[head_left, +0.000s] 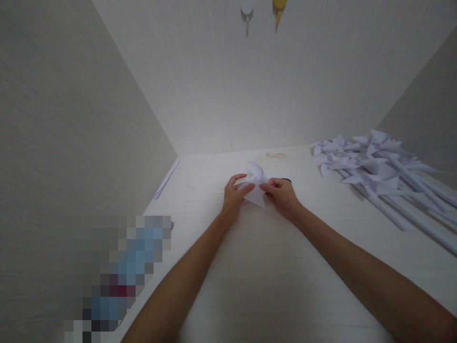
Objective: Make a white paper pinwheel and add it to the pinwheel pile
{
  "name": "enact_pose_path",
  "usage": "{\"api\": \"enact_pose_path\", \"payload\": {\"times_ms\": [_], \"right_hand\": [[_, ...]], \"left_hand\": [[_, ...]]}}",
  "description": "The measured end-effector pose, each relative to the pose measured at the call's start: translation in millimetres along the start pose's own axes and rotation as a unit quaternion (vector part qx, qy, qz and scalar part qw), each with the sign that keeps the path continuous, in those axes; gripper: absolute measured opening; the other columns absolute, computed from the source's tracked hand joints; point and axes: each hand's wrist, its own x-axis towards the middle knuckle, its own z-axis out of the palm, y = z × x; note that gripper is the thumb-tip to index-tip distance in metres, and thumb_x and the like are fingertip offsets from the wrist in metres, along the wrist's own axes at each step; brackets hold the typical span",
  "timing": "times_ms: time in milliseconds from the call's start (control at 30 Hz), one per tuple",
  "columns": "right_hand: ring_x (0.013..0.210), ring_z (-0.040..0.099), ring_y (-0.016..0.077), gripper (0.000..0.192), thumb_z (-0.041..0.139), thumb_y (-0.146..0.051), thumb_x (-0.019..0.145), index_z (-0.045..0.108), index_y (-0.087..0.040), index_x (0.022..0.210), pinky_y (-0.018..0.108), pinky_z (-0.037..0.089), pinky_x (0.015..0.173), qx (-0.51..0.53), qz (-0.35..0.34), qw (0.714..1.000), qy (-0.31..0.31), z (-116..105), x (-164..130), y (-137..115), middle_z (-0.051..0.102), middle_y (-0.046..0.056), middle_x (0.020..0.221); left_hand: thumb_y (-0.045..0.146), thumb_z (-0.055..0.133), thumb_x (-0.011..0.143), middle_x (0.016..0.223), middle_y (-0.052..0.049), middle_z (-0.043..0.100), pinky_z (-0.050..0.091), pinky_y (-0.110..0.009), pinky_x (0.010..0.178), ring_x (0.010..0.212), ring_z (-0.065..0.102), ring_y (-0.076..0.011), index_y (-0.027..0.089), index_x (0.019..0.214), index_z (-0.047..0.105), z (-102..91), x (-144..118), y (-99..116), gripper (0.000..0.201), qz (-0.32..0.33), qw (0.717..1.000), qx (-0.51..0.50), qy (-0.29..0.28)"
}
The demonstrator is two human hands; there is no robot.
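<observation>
Between my hands, above the white tabletop, is a white paper pinwheel with curved, pointed blades. My left hand pinches its left side, thumb on the front near the middle and index finger arched above. On the other side, my right hand grips the pinwheel's right edge between thumb and fingers. A small dark curved object shows just behind my right hand; its kind I cannot make out. Whether a pin sits at the pinwheel's centre is too small to see.
Several finished-looking paper pinwheels on rolled paper sticks lie heaped at the right. A thin white paper roll rests along the table's left edge. Walls rise behind and at both sides. Two hooks, one white and one yellow, are on the back wall. A pixelated patch covers the lower left.
</observation>
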Motion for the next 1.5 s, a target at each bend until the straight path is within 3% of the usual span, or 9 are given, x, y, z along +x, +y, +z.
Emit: {"api": "enact_pose_path", "payload": {"times_ms": [100,267,433,700,967,1133,1200,1367,1500], "right_hand": [[0.039,0.038,0.0069,0.028,0.068,-0.036,0.050,0.048,-0.017,0.047,0.022,0.030,0.040,-0.001,0.014,0.999,-0.031,-3.5,-1.0,-4.0,0.044,-0.006,0.041],[0.037,0.036,0.0051,0.025,0.068,-0.032,0.050,0.049,-0.016,0.048,0.020,0.026,0.038,-0.028,0.027,0.993,-0.113,-5.6,-3.1,-9.7,0.044,-0.006,0.041],[0.039,0.037,0.0051,0.018,0.066,-0.026,0.052,0.052,-0.015,0.048,0.019,0.026,0.040,-0.091,0.008,0.984,-0.155,-6.0,-4.1,-13.2,0.046,-0.005,0.041],[0.039,0.036,0.0046,0.013,0.063,-0.021,0.053,0.054,-0.014,0.048,0.019,0.025,0.041,-0.132,-0.015,0.975,-0.177,-6.0,-4.4,-14.3,0.046,-0.006,0.042],[0.039,0.036,0.0050,0.016,0.066,-0.026,0.054,0.054,-0.016,0.058,0.019,0.025,0.039,-0.075,-0.006,0.989,-0.128,-1.0,-6.7,-14.4,0.044,-0.007,0.043],[0.068,0.053,0.0102,0.025,0.064,-0.029,0.061,0.058,-0.024,0.085,0.023,0.042,0.060,0.110,-0.049,0.990,-0.074,0.1,-5.4,-12.0,0.058,-0.002,0.083],[0.072,0.052,0.0117,0.024,0.060,-0.029,0.065,0.058,-0.025,0.089,0.025,0.042,0.062,0.127,-0.059,0.989,-0.048,-2.1,-4.0,-10.7,0.057,-0.001,0.083],[0.057,0.041,0.0106,0.017,0.054,-0.016,0.064,0.061,-0.022,0.079,0.025,0.035,0.056,-0.031,-0.210,0.977,0.019,-5.2,-7.4,-10.1,0.043,-0.003,0.061],[0.051,0.036,0.0098,0.021,0.051,-0.007,0.063,0.064,-0.020,0.074,0.025,0.031,0.052,-0.204,-0.310,0.928,-0.030,1.2,-17.5,-16.0,0.037,-0.004,0.057]], "left_hand": [[0.039,0.060,0.058,0.060,0.001,0.055,0.036,-0.020,0.045,0.049,0.050,-0.0096,0.017,0.088,0.053,-8.0,2.3,7.4,0.038,-0.042,0.996,-0.039,-0.062],[0.027,0.065,0.053,0.062,0.001,0.057,0.036,-0.020,0.045,0.049,0.052,-0.0092,0.017,0.086,0.052,-14.4,6.1,14.5,0.037,-0.081,0.993,0.040,-0.069],[0.011,0.065,0.047,0.050,0.007,0.052,0.032,-0.016,0.042,0.041,0.045,-0.0053,0.017,0.095,0.049,-19.8,8.7,11.9,0.051,-0.052,0.982,0.137,-0.115],[0.011,0.067,0.049,0.057,0.003,0.057,0.038,-0.019,0.049,0.049,0.051,-0.0082,0.015,0.103,0.045,-25.6,12.0,6.9,0.058,-0.020,0.972,0.179,-0.149],[0.012,0.070,0.043,0.049,0.007,0.051,0.034,-0.018,0.045,0.043,0.047,-0.0072,0.015,0.104,0.049,-24.1,12.6,6.4,0.064,-0.035,0.981,0.169,-0.084],[0.008,0.068,0.040,0.053,0.006,0.051,0.038,-0.020,0.048,0.048,0.049,-0.0088,0.014,0.095,0.050,-20.7,17.0,7.4,0.058,-0.054,0.995,0.074,0.039],[0.008,0.067,0.040,0.060,0.004,0.053,0.041,-0.023,0.052,0.054,0.052,-0.0102,0.014,0.090,0.050,-19.8,18.7,6.8,0.053,-0.052,0.995,0.017,0.084],[0.010,0.065,0.043,0.068,0.000,0.055,0.043,-0.024,0.055,0.057,0.053,-0.0104,0.013,0.079,0.051,-18.8,19.3,7.9,0.039,-0.049,0.989,-0.061,0.125],[0.009,0.065,0.044,0.068,-0.001,0.056,0.042,-0.023,0.054,0.057,0.053,-0.0099,0.012,0.075,0.052,-16.5,16.6,12.0,0.034,-0.051,0.987,-0.095,0.122]]}}
